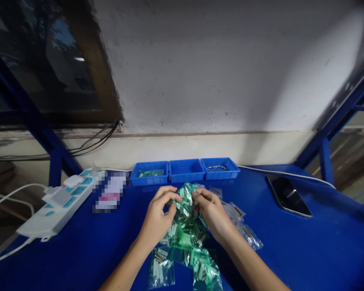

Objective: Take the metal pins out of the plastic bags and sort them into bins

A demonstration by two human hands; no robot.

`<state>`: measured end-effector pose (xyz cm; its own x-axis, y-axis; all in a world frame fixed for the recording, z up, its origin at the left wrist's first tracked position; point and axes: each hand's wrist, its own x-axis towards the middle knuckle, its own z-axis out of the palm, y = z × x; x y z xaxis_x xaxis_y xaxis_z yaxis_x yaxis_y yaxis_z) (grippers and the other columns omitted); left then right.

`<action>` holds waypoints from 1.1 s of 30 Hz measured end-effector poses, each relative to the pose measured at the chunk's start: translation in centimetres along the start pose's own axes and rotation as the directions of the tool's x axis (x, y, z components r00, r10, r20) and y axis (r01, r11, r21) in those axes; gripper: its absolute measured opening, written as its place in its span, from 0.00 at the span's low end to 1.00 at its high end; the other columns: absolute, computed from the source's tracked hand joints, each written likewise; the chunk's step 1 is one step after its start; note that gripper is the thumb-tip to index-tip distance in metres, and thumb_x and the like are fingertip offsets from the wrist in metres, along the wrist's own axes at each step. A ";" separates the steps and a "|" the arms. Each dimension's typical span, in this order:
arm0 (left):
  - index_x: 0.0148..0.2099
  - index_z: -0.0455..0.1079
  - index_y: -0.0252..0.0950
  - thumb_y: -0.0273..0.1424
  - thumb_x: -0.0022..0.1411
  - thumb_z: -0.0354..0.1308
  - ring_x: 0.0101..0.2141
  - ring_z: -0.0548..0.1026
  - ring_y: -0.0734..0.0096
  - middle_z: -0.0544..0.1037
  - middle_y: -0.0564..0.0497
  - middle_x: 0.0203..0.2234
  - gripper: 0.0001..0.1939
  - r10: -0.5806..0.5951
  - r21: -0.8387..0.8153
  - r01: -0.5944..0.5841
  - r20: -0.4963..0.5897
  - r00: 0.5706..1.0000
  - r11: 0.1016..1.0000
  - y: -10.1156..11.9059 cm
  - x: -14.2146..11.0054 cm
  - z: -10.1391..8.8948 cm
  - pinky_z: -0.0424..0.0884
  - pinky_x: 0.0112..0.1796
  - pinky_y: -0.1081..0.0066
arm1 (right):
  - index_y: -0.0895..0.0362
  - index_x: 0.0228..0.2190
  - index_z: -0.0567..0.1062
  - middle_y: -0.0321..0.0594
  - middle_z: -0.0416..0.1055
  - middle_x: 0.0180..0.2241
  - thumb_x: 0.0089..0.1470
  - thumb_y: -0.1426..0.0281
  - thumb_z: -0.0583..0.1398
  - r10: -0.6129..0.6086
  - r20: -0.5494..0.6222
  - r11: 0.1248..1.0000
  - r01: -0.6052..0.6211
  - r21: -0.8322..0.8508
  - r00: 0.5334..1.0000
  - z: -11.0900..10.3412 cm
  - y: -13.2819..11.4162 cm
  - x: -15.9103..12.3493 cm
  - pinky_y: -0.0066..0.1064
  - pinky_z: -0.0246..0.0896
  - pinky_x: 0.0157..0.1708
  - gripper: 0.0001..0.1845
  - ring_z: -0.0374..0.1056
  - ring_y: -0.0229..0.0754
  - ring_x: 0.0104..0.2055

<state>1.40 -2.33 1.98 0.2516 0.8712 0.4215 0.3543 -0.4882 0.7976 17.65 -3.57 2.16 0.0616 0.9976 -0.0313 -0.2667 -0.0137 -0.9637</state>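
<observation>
Between my two hands is a small green-tinted plastic bag (186, 198) with pale pieces inside, raised over a pile of similar bags. My left hand (160, 212) pinches its left edge between thumb and fingers. On the other edge, my right hand (212, 208) grips the bag with thumb and forefinger. Beneath lie several green bags (185, 236) holding white and metal rod-like pieces. A clear bag (161, 266) with white and metal rods rests at the near left of the pile. More clear bags (248, 236) lie beyond my right forearm.
Three blue bins stand in a row at the back: the left bin (133, 178) holds green bags, the middle bin (186, 171) shows its bare floor, the right bin (224, 175) holds thin metal pieces. A power strip (60, 214) lies left; a phone (288, 195) lies right.
</observation>
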 end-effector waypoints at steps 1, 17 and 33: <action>0.33 0.70 0.38 0.22 0.56 0.48 0.45 0.69 0.65 0.69 0.48 0.41 0.10 -0.021 0.005 0.021 -0.005 1.000 1.000 0.0 0.0 0.0 0.66 0.40 0.69 | 0.56 0.24 0.69 0.30 0.58 0.20 0.44 0.58 0.64 -0.018 -0.010 1.000 0.018 -0.022 1.000 0.0 0.1 0.0 0.27 0.52 0.24 0.15 0.54 0.34 0.23; 0.32 0.69 0.34 0.44 0.52 0.60 0.23 0.65 0.76 0.68 0.55 0.21 0.17 -0.545 -0.484 0.582 0.233 0.806 0.653 0.7 0.6 -0.4 0.57 0.23 0.77 | 0.54 0.29 0.69 0.40 0.68 0.37 0.47 0.79 0.52 -0.475 0.255 0.677 0.535 -0.506 0.842 0.3 0.1 -1.2 0.36 0.58 0.44 0.10 0.64 0.45 0.43; 0.40 0.74 0.44 0.21 0.59 0.49 0.45 0.68 0.62 0.70 0.47 0.44 0.16 0.225 0.223 -0.240 0.091 0.970 0.945 1.0 -0.3 -0.5 0.67 0.43 0.64 | 0.57 0.23 0.71 0.34 0.66 0.24 0.42 0.63 0.66 0.122 0.008 0.973 -0.121 0.199 0.993 0.3 0.5 -0.3 0.28 0.56 0.27 0.12 0.61 0.37 0.26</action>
<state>1.23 -3.04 2.83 0.4054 0.7308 0.5492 0.4756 -0.6817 0.5560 17.19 -3.88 1.74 0.0207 0.9890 -0.1461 -0.4579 -0.1206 -0.8808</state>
